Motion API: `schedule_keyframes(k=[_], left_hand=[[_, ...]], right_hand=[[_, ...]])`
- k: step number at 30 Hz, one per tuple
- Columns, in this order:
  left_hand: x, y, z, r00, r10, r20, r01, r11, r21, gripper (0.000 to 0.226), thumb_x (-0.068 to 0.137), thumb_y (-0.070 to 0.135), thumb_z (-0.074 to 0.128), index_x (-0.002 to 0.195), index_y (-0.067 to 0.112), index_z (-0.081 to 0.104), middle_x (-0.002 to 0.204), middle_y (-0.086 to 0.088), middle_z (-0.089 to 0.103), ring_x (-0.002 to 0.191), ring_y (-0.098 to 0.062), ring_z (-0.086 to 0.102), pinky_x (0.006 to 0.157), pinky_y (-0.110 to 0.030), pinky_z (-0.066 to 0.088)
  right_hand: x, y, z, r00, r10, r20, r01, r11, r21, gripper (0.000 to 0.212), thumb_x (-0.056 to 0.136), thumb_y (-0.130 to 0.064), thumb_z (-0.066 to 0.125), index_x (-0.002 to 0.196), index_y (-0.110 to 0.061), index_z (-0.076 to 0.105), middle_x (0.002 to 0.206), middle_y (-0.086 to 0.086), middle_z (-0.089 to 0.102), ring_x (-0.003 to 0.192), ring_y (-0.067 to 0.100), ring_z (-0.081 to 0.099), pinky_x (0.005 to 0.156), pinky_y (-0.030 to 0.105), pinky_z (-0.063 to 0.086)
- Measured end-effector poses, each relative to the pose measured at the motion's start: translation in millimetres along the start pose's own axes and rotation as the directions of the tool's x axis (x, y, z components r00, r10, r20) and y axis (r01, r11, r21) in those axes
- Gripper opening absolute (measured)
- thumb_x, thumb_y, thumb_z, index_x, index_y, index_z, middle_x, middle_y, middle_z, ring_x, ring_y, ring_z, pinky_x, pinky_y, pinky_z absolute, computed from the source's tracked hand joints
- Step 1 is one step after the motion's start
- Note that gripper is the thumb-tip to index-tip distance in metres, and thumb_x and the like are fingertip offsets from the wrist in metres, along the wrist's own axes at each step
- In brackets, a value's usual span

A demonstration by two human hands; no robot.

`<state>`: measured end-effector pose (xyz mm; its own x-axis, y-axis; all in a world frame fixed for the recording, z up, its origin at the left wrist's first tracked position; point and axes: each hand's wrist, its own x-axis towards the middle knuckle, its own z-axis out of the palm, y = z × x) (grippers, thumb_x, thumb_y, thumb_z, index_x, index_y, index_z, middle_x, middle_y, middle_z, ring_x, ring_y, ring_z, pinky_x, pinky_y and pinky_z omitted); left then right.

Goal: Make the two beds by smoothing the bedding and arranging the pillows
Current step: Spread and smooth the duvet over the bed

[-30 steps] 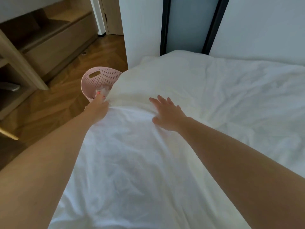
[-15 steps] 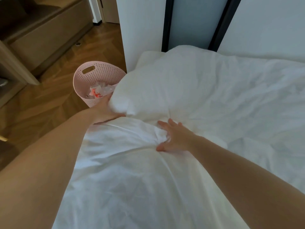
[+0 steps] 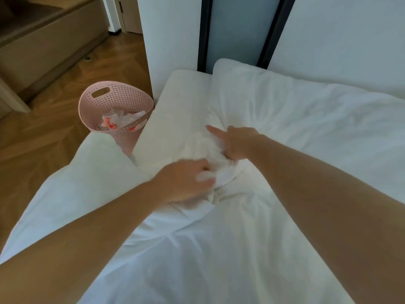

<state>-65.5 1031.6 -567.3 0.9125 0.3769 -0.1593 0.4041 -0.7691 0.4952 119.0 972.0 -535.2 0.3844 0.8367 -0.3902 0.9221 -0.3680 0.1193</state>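
A white duvet (image 3: 219, 249) covers the bed in front of me, with its upper edge bunched into a wad near the middle. My left hand (image 3: 186, 181) grips that bunched fabric, fingers curled into it. My right hand (image 3: 234, 141) rests just beyond on the same bunch, index finger stretched out, the other fingers curled into the cloth. Bare white mattress (image 3: 182, 102) shows at the bed's far left corner. A puffed-up part of the white bedding (image 3: 306, 110) lies along the wall on the right.
A pink perforated basket (image 3: 118, 110) holding crumpled wrappers stands on the wooden floor (image 3: 43, 150) tight against the bed's left side. White wall panels with dark strips (image 3: 203, 34) close off the head end. A wooden step unit (image 3: 43, 40) sits far left.
Both hands have pulled the duvet's top edge back toward me and gathered it into a bunch. The left hand moved in from the bed's left edge. The mattress corner is now uncovered.
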Motion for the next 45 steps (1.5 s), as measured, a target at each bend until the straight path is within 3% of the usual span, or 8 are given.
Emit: schedule_keyframes(k=[2,8,13,16,19,30,40,45], left_hand=[[9,-17,-4,0.931,-0.301,-0.209,0.272,0.949,-0.157,0.056,0.086,0.053,0.061,0.129,0.021,0.045,0.128,-0.003,0.048,0.111,-0.027,0.056,0.09,-0.038,0.046],[23,10,-30,0.812,-0.443,0.38,0.429,0.894,0.126,0.077,0.08,0.064,0.064,0.14,0.02,0.043,0.13,-0.002,0.055,0.109,-0.022,0.054,0.094,-0.035,0.042],[38,31,-79,0.892,-0.385,-0.238,0.411,0.909,0.07,0.043,0.094,0.048,0.051,0.116,0.011,0.058,0.117,-0.014,0.062,0.104,-0.033,0.058,0.085,-0.04,0.046],[47,16,-144,0.573,-0.52,-0.634,0.494,0.836,-0.24,0.03,0.096,0.024,0.051,0.119,0.005,0.054,0.12,-0.017,0.059,0.11,-0.037,0.057,0.082,-0.043,0.045],[43,-35,-183,0.282,-0.802,-0.527,0.491,0.592,-0.638,0.069,0.091,0.026,0.058,0.149,0.015,0.022,0.155,-0.015,0.025,0.131,-0.042,0.04,0.104,-0.052,0.04],[22,-39,38,0.848,-0.525,-0.078,0.527,0.818,0.23,0.067,0.101,0.052,0.019,0.156,0.021,-0.004,0.163,-0.006,-0.016,0.149,-0.029,-0.012,0.115,-0.063,-0.003],[13,-12,91,0.993,0.091,-0.079,-0.043,0.878,0.477,0.064,0.095,0.054,0.018,0.15,0.027,0.035,0.159,-0.001,0.029,0.146,-0.021,0.028,0.115,-0.06,0.011],[38,-7,71,0.954,-0.114,-0.278,0.26,0.775,0.576,0.031,0.1,0.037,0.039,0.114,0.016,0.057,0.109,-0.007,0.063,0.105,-0.03,0.058,0.11,-0.055,0.023]], right_hand=[[-20,7,14,0.998,0.069,-0.005,-0.07,0.997,-0.016,0.056,0.094,-0.029,0.05,0.145,-0.032,0.029,0.108,0.008,0.056,0.097,0.031,0.059,0.074,0.035,0.041],[-67,32,37,0.96,0.264,-0.099,-0.239,0.948,0.212,0.029,0.084,-0.037,0.06,0.11,-0.024,0.054,0.105,0.0,0.061,0.095,0.025,0.06,0.074,0.03,0.038],[-77,55,0,0.803,0.484,-0.348,-0.223,0.785,0.578,0.023,0.085,-0.041,0.055,0.095,-0.021,0.051,0.078,-0.001,0.055,0.079,0.03,0.056,0.063,0.033,0.039],[-44,30,-64,0.819,0.351,-0.454,0.162,0.617,0.77,0.038,0.091,-0.024,0.055,0.126,-0.028,0.045,0.099,0.002,0.06,0.083,0.024,0.056,0.064,0.03,0.048],[-21,4,-100,0.917,0.052,-0.395,0.282,0.615,0.736,0.087,0.09,-0.022,0.062,0.154,-0.041,0.006,0.161,0.002,0.02,0.138,0.029,0.035,0.108,0.037,0.036],[-54,8,100,0.984,0.133,0.118,-0.168,0.916,0.364,0.062,0.099,-0.061,0.025,0.153,-0.046,-0.001,0.164,-0.007,-0.013,0.151,0.028,-0.01,0.115,0.064,0.002],[-84,44,156,0.984,0.153,-0.089,-0.133,0.97,0.203,0.068,0.093,-0.065,0.002,0.155,-0.037,0.006,0.165,-0.006,0.001,0.152,0.02,0.001,0.118,0.057,-0.004],[-128,117,164,0.951,0.252,-0.179,-0.238,0.967,0.094,0.083,0.079,-0.065,-0.008,0.151,-0.035,0.022,0.158,-0.006,0.026,0.147,0.02,0.02,0.116,0.058,-0.003]])
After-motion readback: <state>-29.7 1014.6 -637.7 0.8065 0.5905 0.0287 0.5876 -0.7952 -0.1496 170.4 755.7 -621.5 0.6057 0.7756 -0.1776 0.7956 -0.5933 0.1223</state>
